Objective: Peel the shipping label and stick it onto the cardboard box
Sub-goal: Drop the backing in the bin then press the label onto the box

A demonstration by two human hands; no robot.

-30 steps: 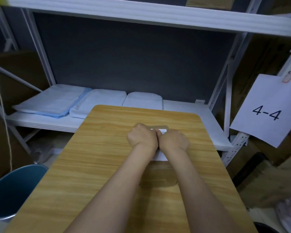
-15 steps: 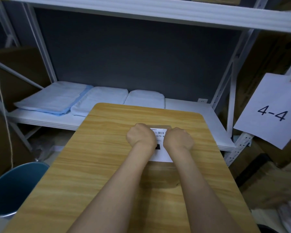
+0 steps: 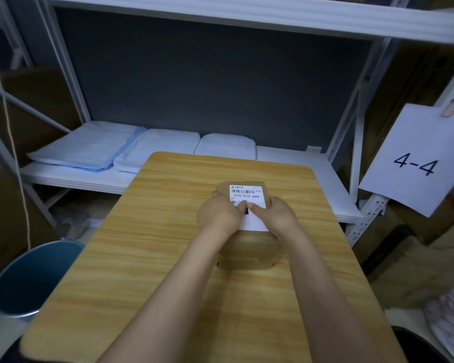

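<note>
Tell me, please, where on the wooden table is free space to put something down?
The table is bare left of the left hand and right of the right hand. The middle is crowded: both hands press the label on the cardboard box.

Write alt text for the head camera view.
Two hands, left hand and right hand, press a white shipping label onto a small cardboard box on a wooden table. Behind stands a white shelf holding folded towels.
</note>
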